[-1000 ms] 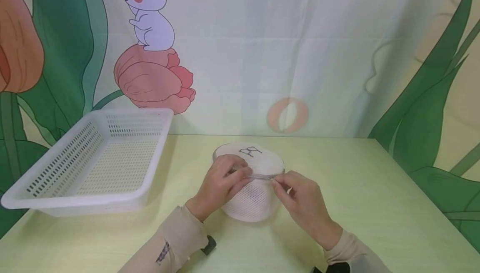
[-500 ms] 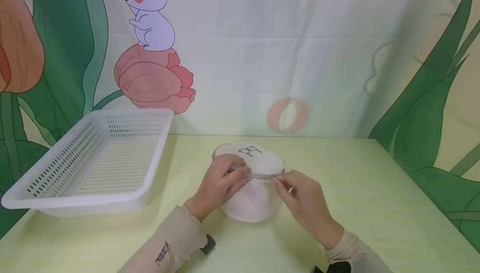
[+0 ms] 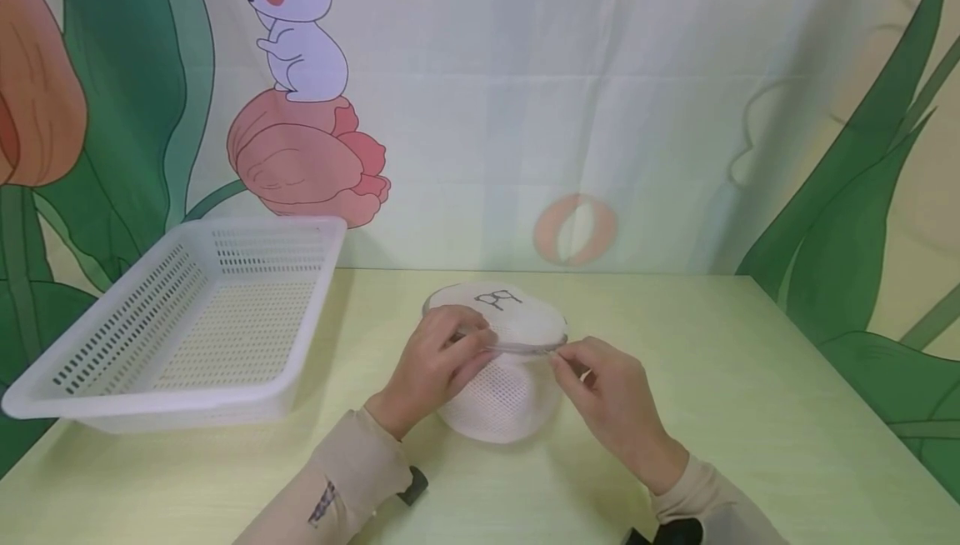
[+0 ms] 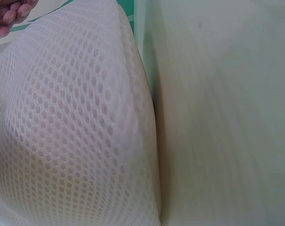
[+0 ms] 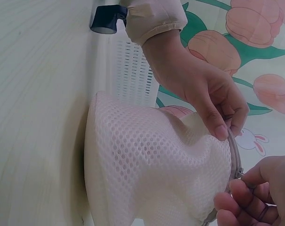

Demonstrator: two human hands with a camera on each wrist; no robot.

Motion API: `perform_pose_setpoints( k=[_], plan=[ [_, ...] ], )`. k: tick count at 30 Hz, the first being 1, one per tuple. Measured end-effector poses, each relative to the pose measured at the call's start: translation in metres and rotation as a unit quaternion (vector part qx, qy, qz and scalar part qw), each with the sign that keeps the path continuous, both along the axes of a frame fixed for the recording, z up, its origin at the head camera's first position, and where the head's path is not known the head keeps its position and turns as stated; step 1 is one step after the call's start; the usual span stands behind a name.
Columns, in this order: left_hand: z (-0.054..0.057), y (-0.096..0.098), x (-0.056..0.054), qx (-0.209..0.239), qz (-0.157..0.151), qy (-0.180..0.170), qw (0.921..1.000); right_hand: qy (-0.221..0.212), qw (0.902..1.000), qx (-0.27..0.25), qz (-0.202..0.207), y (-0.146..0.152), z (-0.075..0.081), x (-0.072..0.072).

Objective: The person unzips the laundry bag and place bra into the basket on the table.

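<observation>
A white mesh laundry bag point(image 3: 498, 403) stands upright on the table, its round top panel point(image 3: 525, 316) marked with a dark line drawing. Along the top edge runs a grey zipper point(image 5: 234, 153). My left hand point(image 3: 435, 353) grips the zipper edge at the front left, thumb on the near side. With thumb and index finger, my right hand point(image 3: 609, 387) pinches the small zipper pull point(image 5: 240, 173) at the front right of that edge. White mesh fills much of the left wrist view, with right-hand fingertips point(image 4: 11, 16) in its upper corner.
A white plastic basket point(image 3: 315, 345) with slotted walls stands to the left of the bag on the pale yellow-green table point(image 3: 750, 412). Behind the table hangs a curtain point(image 3: 660, 128) printed with a rabbit, tulips and leaves.
My right hand has moved slightly to the right along the zipper with the pull. My left hand keeps its grip on the edge, and the bag has barely shifted.
</observation>
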State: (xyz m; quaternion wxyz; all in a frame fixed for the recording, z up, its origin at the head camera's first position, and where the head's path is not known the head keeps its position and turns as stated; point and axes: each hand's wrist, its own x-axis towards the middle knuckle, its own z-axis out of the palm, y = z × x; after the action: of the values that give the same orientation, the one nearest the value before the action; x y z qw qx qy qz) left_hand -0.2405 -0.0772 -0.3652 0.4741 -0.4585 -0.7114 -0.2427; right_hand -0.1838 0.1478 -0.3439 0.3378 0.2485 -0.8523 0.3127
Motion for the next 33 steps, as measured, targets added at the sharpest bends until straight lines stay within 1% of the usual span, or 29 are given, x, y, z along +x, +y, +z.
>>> perform_pose_setpoints(
  k=[4,10,16,20,27,33],
  plan=[
    [-0.0001,-0.0006,0.0006,-0.003,0.002,-0.006,1.0,0.0,1.0,-0.002,0.0,0.0001,-0.0006,0.0],
    [0.0003,-0.0027,-0.0018,0.005,0.001,0.002,1.0,0.001,1.0,0.002,-0.008,0.0008,0.0005,0.0002],
    [-0.0002,-0.0045,-0.0022,0.006,0.005,-0.011,0.9999,-0.002,1.0,0.0,-0.01,0.0007,0.0011,0.0001],
    [-0.0002,-0.005,-0.0025,0.004,0.008,-0.013,0.9999,-0.007,0.9999,0.0,-0.011,0.0008,0.002,0.001],
    [0.0004,-0.0065,-0.0038,0.013,0.007,-0.001,0.9999,-0.016,0.9996,0.001,-0.025,0.002,0.0027,0.0006],
    [-0.0003,-0.0083,-0.005,0.013,0.013,0.001,0.9998,-0.021,0.9994,-0.002,-0.026,0.0033,0.0029,-0.0005]
  ],
)
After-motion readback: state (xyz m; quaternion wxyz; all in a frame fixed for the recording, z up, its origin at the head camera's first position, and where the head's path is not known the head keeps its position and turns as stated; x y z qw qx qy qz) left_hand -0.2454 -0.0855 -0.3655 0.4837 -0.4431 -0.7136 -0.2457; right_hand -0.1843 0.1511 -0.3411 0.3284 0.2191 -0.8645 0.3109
